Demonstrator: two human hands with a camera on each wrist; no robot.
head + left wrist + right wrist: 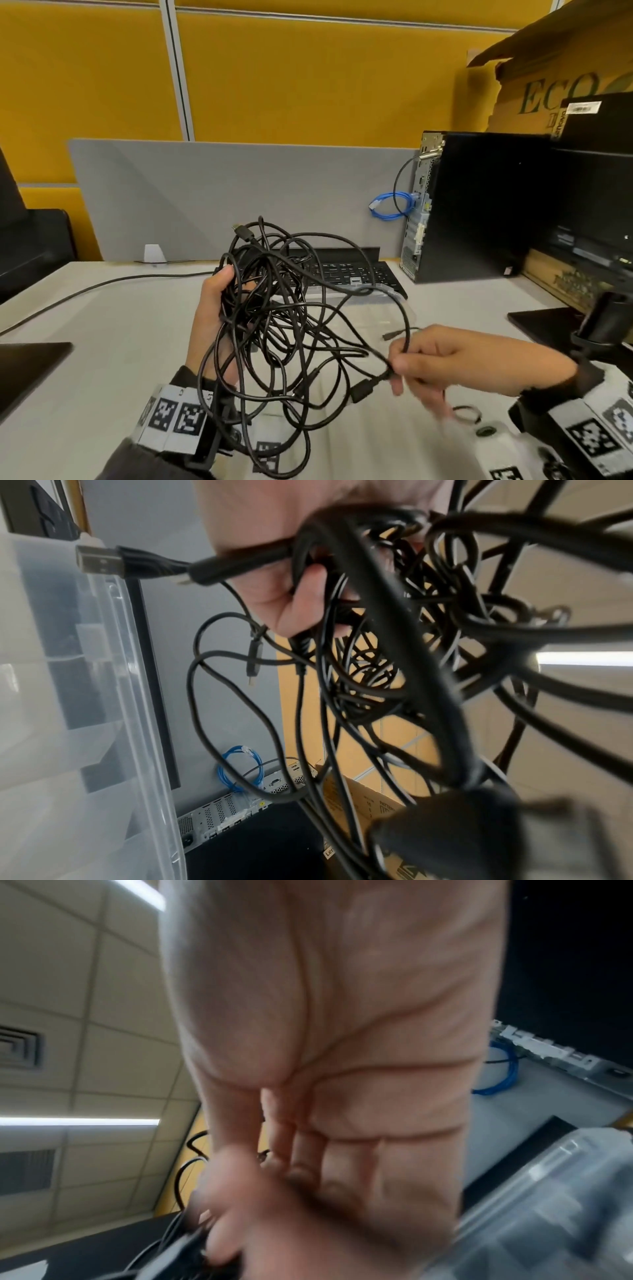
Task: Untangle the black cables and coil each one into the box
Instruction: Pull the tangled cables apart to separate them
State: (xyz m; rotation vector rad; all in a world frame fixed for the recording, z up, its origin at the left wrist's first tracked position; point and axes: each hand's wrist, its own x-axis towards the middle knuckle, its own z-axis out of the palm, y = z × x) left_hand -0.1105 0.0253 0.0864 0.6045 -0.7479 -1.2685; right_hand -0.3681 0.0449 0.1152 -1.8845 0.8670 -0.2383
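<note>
A big tangle of black cables (274, 308) hangs above the desk. My left hand (224, 294) grips the tangle's left side in a fist, and loops droop over my wrist. The left wrist view shows my left hand (294, 593) curled round the bunched cables (394, 656), with a USB plug (99, 561) sticking out. My right hand (397, 368) pinches one strand at the tangle's right side, just past a thick plug (363, 389). In the right wrist view my right hand (240, 1218) is blurred. The clear plastic box (380, 303) sits behind the tangle.
A black keyboard (346, 274) lies behind the box. A black PC tower (479, 205) with a blue cable (390, 207) stands at the back right. A monitor stand (548, 325) is on the right, with a cardboard box (548, 85) behind. A grey divider (205, 192) closes the desk's back.
</note>
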